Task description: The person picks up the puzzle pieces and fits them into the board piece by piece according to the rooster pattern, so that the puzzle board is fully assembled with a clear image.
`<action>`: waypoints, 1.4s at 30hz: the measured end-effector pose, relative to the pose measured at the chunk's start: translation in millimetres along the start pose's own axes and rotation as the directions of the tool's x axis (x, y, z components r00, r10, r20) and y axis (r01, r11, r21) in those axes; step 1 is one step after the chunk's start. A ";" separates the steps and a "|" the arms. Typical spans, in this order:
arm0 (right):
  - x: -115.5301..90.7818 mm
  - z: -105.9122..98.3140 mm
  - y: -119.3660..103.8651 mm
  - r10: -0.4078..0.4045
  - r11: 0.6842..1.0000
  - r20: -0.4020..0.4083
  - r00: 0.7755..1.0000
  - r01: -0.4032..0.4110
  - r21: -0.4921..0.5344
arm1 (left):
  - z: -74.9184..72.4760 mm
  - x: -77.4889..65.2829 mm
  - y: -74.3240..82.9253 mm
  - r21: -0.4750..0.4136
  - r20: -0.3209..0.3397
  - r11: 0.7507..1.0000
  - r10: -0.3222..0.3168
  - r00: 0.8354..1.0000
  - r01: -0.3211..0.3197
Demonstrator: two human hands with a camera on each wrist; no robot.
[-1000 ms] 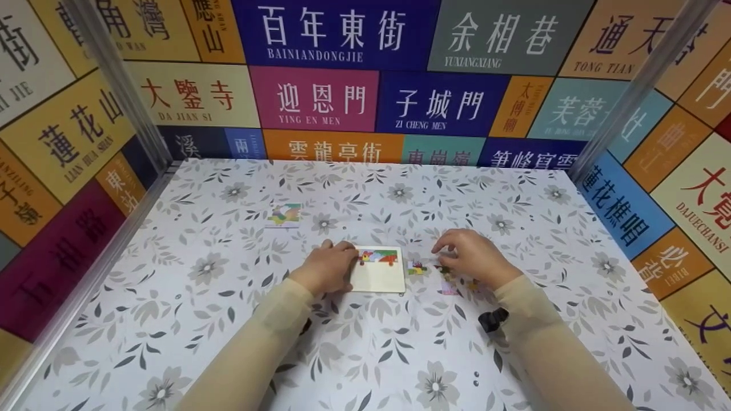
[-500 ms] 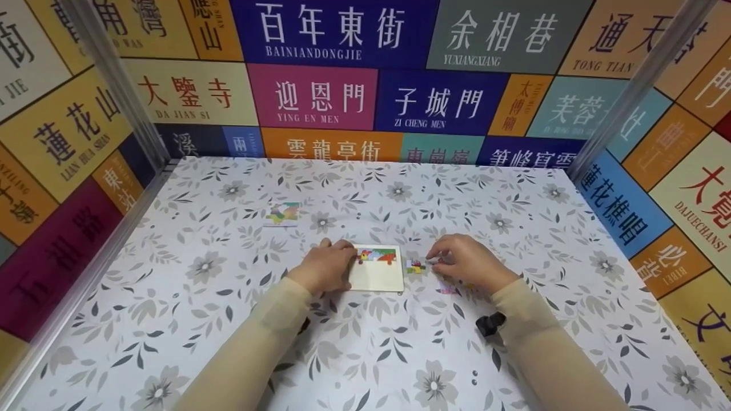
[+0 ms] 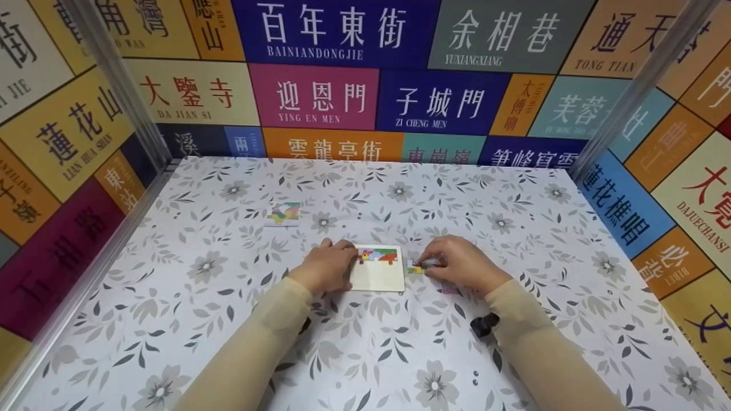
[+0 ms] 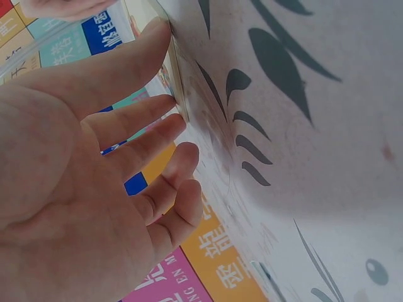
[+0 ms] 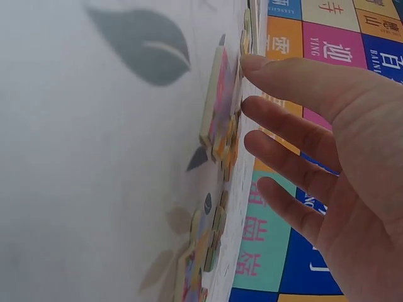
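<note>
A cream puzzle board (image 3: 377,277) lies on the table, with a strip of coloured pieces (image 3: 380,254) along its far side. My left hand (image 3: 324,267) holds the board's left side; in the left wrist view, thumb and fingertips meet its edge. To the right of the board, my right hand (image 3: 465,264) pinches at a small multicoloured puzzle piece (image 3: 414,266) on the table. The right wrist view has the thumb tip touching a piece, its contact partly hidden. A pink puzzle piece (image 3: 449,290) lies below that hand; other loose pieces (image 5: 217,223) lie beyond it.
A colourful picture card (image 3: 284,213) lies farther back on the left. Flower-patterned covering (image 3: 394,354) spans the table. Sign-printed walls (image 3: 320,97) enclose the back and sides. A black object (image 3: 485,326) sits under the right wrist.
My right hand has moved left and slightly nearer, from above the loose pieces to the multicoloured piece beside the board. The left hand and the board have stayed in place.
</note>
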State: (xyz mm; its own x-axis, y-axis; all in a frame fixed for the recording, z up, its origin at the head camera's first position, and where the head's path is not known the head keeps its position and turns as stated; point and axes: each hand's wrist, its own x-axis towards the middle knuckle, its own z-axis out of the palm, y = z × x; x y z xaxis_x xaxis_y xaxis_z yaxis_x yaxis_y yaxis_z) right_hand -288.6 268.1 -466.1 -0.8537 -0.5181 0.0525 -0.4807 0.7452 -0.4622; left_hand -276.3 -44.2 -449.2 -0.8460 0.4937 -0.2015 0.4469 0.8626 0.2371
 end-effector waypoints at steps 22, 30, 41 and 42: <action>4.1 5.3 -5.0 -0.026 1.000 0.006 1.000 0.026 0.011 | 0.2 -3.3 1.2 -0.024 -0.017 1.000 -0.002 1.000 0.001; 6.0 4.5 -6.8 -0.062 0.998 -0.005 0.998 0.062 0.020 | -1.0 -3.7 0.1 0.000 -0.032 1.000 0.015 0.999 -0.015; 7.3 6.2 -7.3 -0.017 1.000 -0.012 1.000 0.017 -0.017 | 1.1 -0.3 -0.4 -0.015 -0.015 1.000 -0.011 1.000 0.011; 7.2 5.9 -7.4 -0.016 1.000 -0.012 1.000 0.016 -0.021 | 0.7 -0.2 -0.2 -0.014 -0.014 1.000 -0.013 1.000 0.013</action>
State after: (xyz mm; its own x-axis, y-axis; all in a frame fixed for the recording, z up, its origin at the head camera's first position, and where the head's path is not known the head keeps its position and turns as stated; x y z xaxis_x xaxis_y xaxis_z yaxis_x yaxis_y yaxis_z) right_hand -290.0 256.4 -467.5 -0.8482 -0.5250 0.0704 -0.4982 0.7454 -0.4430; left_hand -276.0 -44.4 -449.9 -0.8556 0.4809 -0.1914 0.4319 0.8672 0.2480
